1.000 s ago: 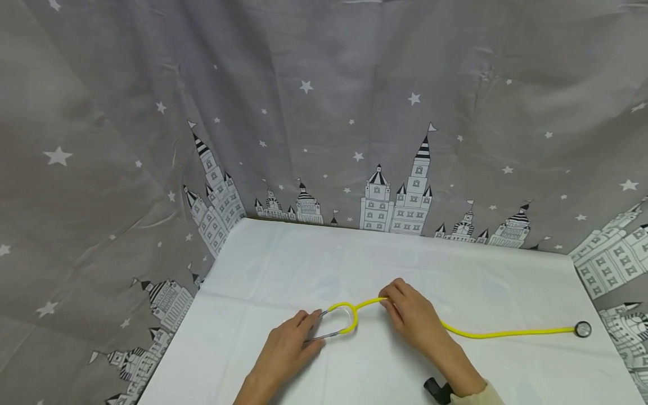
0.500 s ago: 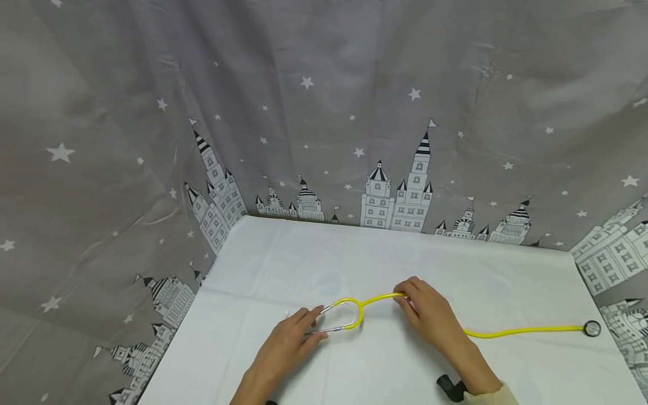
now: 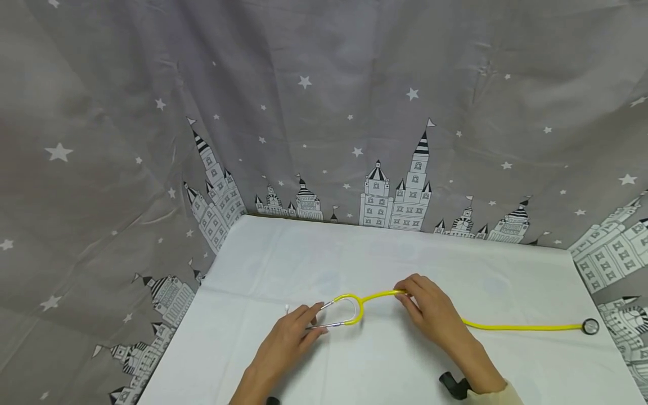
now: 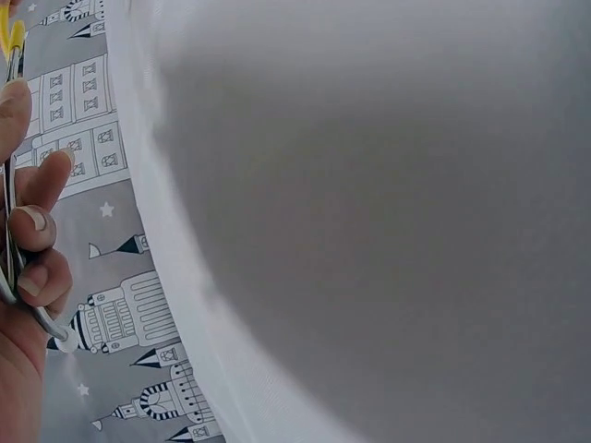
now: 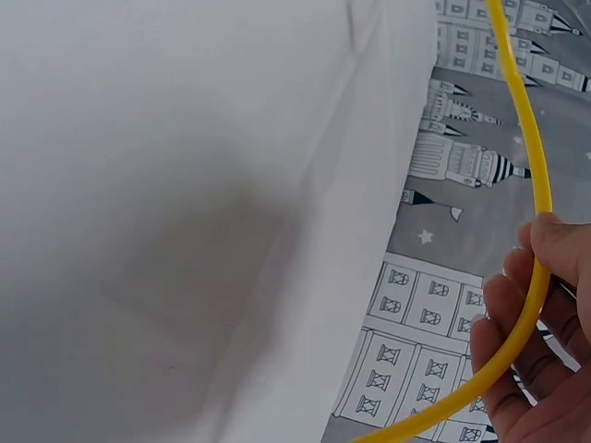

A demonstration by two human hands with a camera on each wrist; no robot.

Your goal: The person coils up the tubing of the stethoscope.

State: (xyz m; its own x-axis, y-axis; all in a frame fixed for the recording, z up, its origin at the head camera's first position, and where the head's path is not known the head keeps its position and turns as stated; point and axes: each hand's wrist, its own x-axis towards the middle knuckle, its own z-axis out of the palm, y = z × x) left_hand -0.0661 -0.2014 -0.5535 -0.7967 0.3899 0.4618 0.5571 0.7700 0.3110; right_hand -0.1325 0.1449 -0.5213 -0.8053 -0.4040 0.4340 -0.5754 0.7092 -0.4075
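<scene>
A yellow stethoscope (image 3: 521, 327) stretches sideways over the white table. My left hand (image 3: 286, 340) grips its metal ear tubes (image 3: 331, 325); in the left wrist view the fingers (image 4: 35, 229) curl round them, and a white ear tip (image 4: 66, 340) sticks out below. Farther right, my right hand (image 3: 432, 312) pinches the yellow tubing just past the fork. The right wrist view shows this tubing (image 5: 528, 138) running between thumb and fingers in a curve. At the far end, the round chest piece (image 3: 590, 326) lies near the right side of the table.
A white cloth or sheet covers the table (image 3: 283, 253). Behind and beside it hangs a grey curtain (image 3: 324, 112) printed with castles and stars. A black piece (image 3: 454, 386) sits by the right wrist.
My right hand has moved a little to the right with the tubing, and the chest piece has shifted right too. A white ear tip now shows behind my left hand, which still holds the ear tubes.
</scene>
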